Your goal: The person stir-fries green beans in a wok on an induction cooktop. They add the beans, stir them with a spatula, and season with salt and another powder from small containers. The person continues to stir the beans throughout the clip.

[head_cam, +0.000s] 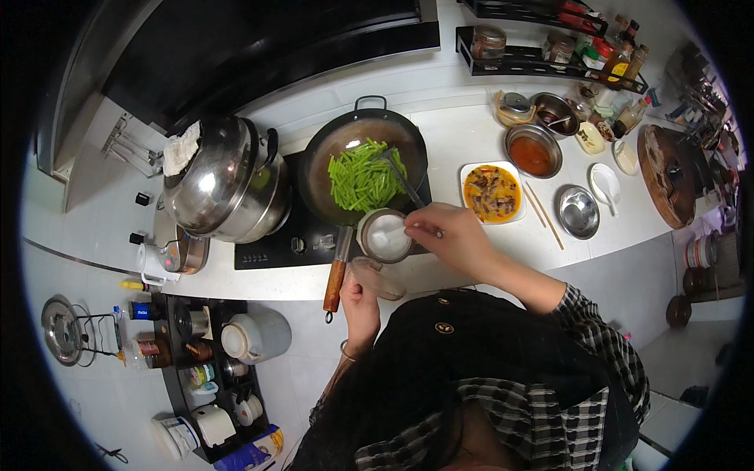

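Note:
My left hand (pixel 360 306) holds a glass jar of white granules (pixel 386 235), its clear lid (pixel 377 279) hanging back over the fingers. Over the jar's mouth, the fingertips of my right hand (pixel 450 238) pinch a small pale spoon (pixel 393 233) that dips into the granules. The handle of a metal wok spatula (pixel 406 182) runs under that hand; whether it is also gripped I cannot tell. The blade rests among cut green stalks (pixel 365 179) in the wok (pixel 318 159). Its wooden-ended handle (pixel 334 285) points towards me, just left of the jar.
A large lidded steel pot (pixel 227 182) stands left of the wok on the black cooktop (pixel 265 253). To the right are a square dish of sliced food in yellow liquid (pixel 492 193), chopsticks (pixel 545 215), a steel bowl (pixel 578 212) and a bowl of reddish liquid (pixel 533 152).

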`<action>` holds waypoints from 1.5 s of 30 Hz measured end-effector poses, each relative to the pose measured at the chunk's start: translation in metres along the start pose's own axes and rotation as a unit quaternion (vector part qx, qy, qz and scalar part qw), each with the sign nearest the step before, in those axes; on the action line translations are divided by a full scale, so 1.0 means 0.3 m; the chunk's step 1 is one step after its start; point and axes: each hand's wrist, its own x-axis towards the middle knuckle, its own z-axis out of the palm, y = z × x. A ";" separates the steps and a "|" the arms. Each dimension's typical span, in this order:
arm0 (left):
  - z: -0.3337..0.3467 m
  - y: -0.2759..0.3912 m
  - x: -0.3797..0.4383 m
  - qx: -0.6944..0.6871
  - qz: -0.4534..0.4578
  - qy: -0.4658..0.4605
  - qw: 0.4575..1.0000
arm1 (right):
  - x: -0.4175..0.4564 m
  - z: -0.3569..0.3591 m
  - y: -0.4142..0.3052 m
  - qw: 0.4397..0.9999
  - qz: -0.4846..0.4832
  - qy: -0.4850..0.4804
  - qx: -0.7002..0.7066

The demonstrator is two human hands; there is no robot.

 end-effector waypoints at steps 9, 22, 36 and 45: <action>0.048 0.018 -0.016 -0.045 -0.032 0.030 0.998 | -0.028 -0.049 0.093 0.997 0.062 0.005 0.054; -0.021 0.016 -0.059 -0.069 -0.069 0.092 0.991 | 0.114 -0.038 0.191 0.935 0.178 0.011 0.308; -0.153 0.052 -0.073 -0.033 -0.083 0.174 0.981 | 0.566 0.166 0.431 0.968 0.089 0.052 0.231; -0.183 0.044 -0.049 -0.027 -0.076 0.175 0.981 | 0.570 0.128 0.455 0.989 0.051 0.031 0.139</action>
